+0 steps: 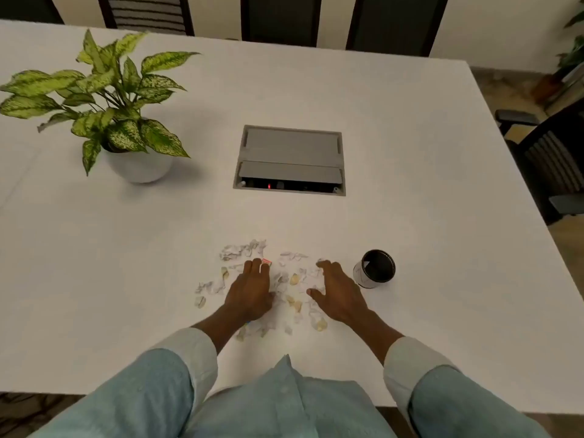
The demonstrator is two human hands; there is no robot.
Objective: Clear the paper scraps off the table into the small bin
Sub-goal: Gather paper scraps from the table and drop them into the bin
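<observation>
Dozens of scraps (284, 286) are lying scattered on the table (410, 184), in a loose patch near its front edge, with none visibly in the bin (376, 268) yet. Both hands are resting palm-down in the patch: the left hand (251, 290) is spreading flat over the middle of it, the right hand (336, 294) is sitting at its right side with fingers splayed wide. Neither is holding anything that I can make out. The bin is standing just right of the right hand, mouth tilted toward the camera. The gathering step seems to be starting. Next, the hands are probably needing to sweep inward, bunching the scraps into one heap, then cup it and carry it to the bin without scattering pieces.
</observation>
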